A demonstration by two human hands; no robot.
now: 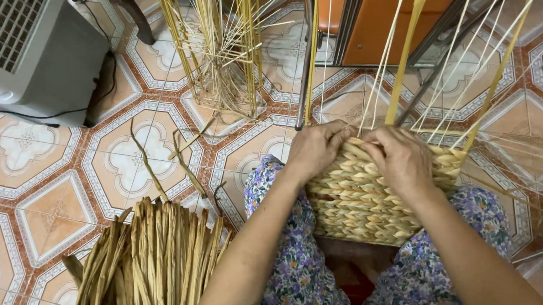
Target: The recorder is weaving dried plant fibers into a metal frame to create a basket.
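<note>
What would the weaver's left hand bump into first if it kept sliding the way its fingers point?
Probably the right hand: the left hand lies on the woven basket's top edge, fingers pointing toward it, nearly touching. Depth is unclear.

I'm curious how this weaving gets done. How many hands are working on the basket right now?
2. The left hand grips the top edge of the woven basket; the right hand presses on the rim beside it. No other hands show.
</note>
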